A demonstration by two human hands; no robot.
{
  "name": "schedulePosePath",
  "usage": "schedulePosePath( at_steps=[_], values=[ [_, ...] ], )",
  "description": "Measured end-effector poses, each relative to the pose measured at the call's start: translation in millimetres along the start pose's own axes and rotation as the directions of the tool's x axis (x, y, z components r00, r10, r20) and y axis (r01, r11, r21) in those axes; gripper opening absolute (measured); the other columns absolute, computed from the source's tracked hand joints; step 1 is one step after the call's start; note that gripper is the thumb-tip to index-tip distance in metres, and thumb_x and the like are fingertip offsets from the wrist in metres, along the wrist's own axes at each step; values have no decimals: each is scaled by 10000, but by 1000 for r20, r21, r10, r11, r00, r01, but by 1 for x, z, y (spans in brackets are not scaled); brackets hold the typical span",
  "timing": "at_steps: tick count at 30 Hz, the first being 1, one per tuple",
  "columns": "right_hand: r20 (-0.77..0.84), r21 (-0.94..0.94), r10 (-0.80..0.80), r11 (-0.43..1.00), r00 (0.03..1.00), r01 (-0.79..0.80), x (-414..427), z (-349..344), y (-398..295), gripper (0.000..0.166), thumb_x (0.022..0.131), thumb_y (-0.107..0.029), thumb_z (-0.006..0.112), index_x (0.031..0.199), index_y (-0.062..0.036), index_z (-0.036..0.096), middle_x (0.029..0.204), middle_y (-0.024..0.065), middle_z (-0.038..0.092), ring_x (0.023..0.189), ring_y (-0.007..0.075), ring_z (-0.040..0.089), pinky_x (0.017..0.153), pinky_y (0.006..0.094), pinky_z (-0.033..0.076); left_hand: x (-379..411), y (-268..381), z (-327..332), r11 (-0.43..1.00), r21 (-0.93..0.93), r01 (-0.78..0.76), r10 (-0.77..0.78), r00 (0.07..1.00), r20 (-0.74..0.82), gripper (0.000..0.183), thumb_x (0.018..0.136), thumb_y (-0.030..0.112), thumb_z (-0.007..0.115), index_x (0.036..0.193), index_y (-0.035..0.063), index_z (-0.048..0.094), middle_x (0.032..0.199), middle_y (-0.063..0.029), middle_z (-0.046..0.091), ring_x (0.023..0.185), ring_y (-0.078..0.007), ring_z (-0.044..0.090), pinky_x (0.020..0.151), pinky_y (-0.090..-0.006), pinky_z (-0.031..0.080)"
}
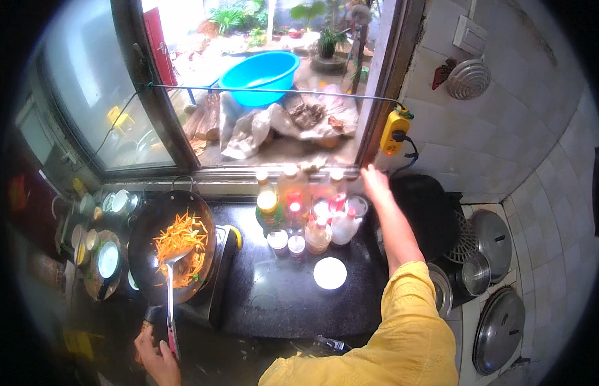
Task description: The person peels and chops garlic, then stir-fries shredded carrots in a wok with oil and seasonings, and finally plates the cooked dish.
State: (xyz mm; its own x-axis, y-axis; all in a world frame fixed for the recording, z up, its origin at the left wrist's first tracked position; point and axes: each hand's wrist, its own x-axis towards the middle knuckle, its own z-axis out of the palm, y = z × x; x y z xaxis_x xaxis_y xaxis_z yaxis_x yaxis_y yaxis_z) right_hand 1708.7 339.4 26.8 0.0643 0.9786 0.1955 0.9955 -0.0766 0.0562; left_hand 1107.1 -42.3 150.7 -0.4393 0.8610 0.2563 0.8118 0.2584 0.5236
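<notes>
My left hand (157, 357) is at the lower left, its fingers around the end of the dark handle of a wok (140, 251). Shredded orange vegetable (183, 236), perhaps carrot, lies in the wok. A metal spatula (170, 289) rests in it, its red-tipped handle passing close to my left thumb. My right arm, in a yellow sleeve, stretches forward to the window's lower right corner. There my right hand (375, 181) is beside the frame, below a yellow power strip (395, 131). Its fingers are small and blurred; whether they hold anything is unclear.
Several seasoning bottles (318, 235) and jars stand on the dark counter (280, 309) by the window. A white round lid or dish (329, 273) lies before them. Bowls and plates (108, 260) crowd the left side. Pot lids (499, 330) lean at right. A cable spans the window.
</notes>
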Motion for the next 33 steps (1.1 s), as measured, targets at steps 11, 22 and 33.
schedulePosePath(
  at_steps=[11, 22, 33],
  values=[
    [-360, -132, 10, 989, 933, -61, -77, -145, -33, 85, 816, -125, 607, 854, -52, 629, 894, 136, 620, 733, 323, 708, 622, 427, 574, 22, 69, -4, 893, -207, -400, 403, 915, -34, 130, 903, -9, 604, 1005, 0, 684, 863, -146, 651, 789, -306, 616, 735, -358, 469],
    [-111, 929, -96, 344, 989, 138, -146, -352, -190, 175, 833, -177, 688, 885, -14, 722, 713, -2, 653, 617, 81, 597, 579, 235, 469, 116, 95, 59, 580, -372, -725, 812, 553, 188, 904, 732, 137, 818, 1493, 111, 330, 1489, -215, 361, 1246, -417, 499, 1002, -437, 466],
    [-7, 718, -449, -624, 893, -308, -154, -373, -376, 341, 916, -178, 696, 1066, 68, 514, 643, 3, 514, 412, 1, 308, 712, 329, 660, 183, 3, 60, 722, -392, -570, 493, 822, -285, 204, 976, 179, 640, 1064, 2, 689, 942, -83, 737, 873, -147, 700, 768, -294, 534]
  ],
)
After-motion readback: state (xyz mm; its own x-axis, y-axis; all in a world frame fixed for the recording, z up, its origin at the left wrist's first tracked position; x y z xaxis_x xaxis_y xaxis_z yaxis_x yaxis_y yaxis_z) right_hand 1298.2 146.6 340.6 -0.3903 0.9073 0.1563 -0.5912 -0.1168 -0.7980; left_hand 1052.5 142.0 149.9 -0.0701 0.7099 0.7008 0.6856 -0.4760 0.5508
